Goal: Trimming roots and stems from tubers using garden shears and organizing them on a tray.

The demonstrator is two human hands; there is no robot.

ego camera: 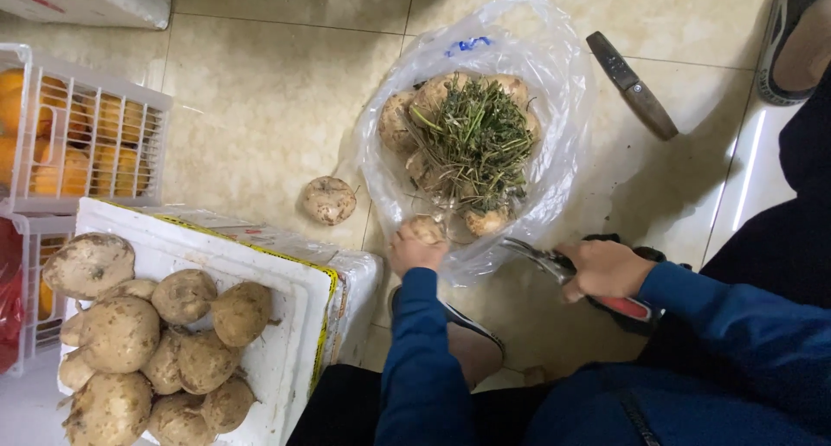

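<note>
My left hand [414, 254] grips a pale round root vegetable [424, 229] at the near rim of a clear plastic bag [554, 83]. Inside the bag lie more of these roots [398, 121] under a heap of cut green stems [474, 143]. My right hand [603, 269] holds scissors with red and black handles [628, 308]; their metal blades [528, 252] point left toward the held root. One loose root [329, 200] lies on the tiled floor left of the bag.
A white foam box [290, 325] at lower left holds several trimmed roots [121, 333]. White plastic crates with orange fruit [74, 134] stand at the left. A knife with a dark handle [632, 84] lies on the floor. A shoe [779, 48] shows at top right.
</note>
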